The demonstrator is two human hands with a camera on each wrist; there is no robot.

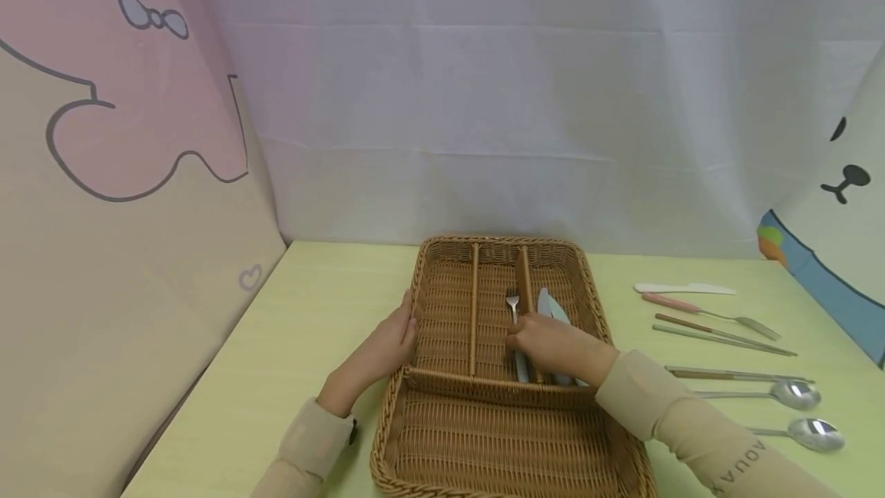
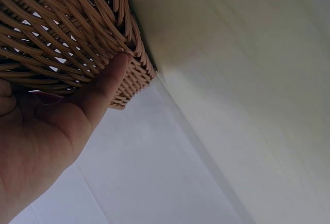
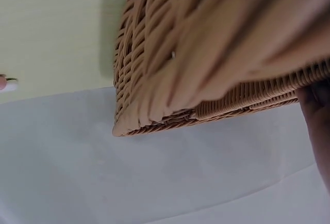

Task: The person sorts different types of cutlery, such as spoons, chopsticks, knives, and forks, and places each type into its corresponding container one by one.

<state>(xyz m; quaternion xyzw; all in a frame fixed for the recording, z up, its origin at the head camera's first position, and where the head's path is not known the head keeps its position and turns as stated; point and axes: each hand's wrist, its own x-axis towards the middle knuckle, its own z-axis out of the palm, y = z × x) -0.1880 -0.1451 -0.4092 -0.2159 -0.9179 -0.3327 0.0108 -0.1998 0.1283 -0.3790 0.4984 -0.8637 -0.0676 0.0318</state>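
A brown wicker basket [image 1: 501, 436] with dividers stands on the table. My left hand [image 1: 380, 344] touches its outer left wall; in the left wrist view a straight finger [image 2: 105, 87] lies along the weave. My right hand [image 1: 560, 344] reaches into the basket at the right-hand divider [image 1: 525, 275]. Its fingers pinch a metal fork [image 1: 512, 300] in the middle compartment, tines toward the back and the middle of its handle hidden. Pale knives [image 1: 553, 310] lie in the right compartment, partly under this hand. In the right wrist view the basket wall covers most of the right hand [image 3: 320, 126].
On the table right of the basket lie a white knife [image 1: 684, 288], a pink-handled fork [image 1: 712, 311], chopsticks [image 1: 726, 336], a second chopstick pair [image 1: 740, 375] and two spoons [image 1: 795, 394]. A white cloth [image 1: 442, 121] hangs behind; printed cloths flank both sides.
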